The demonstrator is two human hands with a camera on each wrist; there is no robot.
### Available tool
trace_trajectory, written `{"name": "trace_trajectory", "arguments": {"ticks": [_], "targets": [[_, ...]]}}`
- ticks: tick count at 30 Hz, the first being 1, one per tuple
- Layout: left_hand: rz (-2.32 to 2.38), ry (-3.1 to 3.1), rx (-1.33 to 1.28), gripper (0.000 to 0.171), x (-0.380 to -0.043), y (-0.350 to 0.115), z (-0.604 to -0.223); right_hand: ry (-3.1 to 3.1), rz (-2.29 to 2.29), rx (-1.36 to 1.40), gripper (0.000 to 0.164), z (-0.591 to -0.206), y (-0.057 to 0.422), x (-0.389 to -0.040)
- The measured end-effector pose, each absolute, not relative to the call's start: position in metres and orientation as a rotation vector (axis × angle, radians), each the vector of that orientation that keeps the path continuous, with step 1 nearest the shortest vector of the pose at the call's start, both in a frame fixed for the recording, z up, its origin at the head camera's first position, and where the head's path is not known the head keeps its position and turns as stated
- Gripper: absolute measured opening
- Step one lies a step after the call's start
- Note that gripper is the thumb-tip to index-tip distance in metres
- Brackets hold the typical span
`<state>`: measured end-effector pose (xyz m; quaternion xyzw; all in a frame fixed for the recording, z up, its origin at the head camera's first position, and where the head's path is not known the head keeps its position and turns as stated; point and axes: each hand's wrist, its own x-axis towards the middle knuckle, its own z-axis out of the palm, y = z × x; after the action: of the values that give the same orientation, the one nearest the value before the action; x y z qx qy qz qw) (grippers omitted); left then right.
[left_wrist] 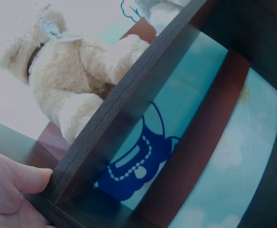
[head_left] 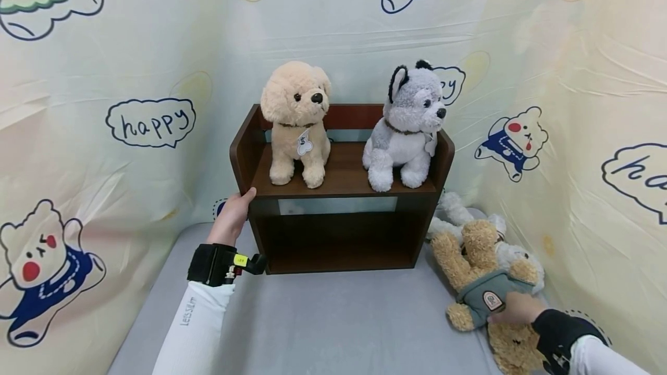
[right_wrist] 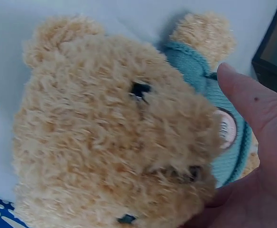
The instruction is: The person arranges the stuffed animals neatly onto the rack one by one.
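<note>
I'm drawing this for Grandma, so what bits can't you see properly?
- Grey fur, one toy or two: head view, mostly behind the bear.
- Tag on tan dog, its words: head view, too small.
- Husky, its head: left wrist view, cut off by top edge.
- Right hand, its far part: right wrist view, behind the bear's head.

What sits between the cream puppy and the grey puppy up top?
Nothing sits there: the head view shows only bare brown shelf between the cream puppy and the grey puppy.
</note>
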<state>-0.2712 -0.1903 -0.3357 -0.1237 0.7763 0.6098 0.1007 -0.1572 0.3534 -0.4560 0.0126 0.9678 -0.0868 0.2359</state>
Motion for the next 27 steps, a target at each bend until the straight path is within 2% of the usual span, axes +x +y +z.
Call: {"name": "trace_trajectory", "arguments": {"ticks": [9, 19, 22, 27], "targets": [[1.801, 2.288, -0.374, 0.068, -0.271, -0.190, -0.336, 2.714, -0.117, 0.088, 0.062, -0.475, 0.359, -0.157], [1.809, 2.282, -0.389, 0.068, -0.271, -0.189, -0.335, 2.726, -0.101, 0.162, 0.088, -0.492, 0.366, -0.158], [1.824, 2.282, -0.375, 0.067, -0.270, -0.189, -0.334, 2.717, -0.130, 0.230, 0.086, -0.495, 0.367, -0.158], [1.836, 2.287, -0.359, 0.067, -0.269, -0.189, -0.335, 2.731, -0.152, 0.224, 0.067, -0.498, 0.371, -0.160]]}}
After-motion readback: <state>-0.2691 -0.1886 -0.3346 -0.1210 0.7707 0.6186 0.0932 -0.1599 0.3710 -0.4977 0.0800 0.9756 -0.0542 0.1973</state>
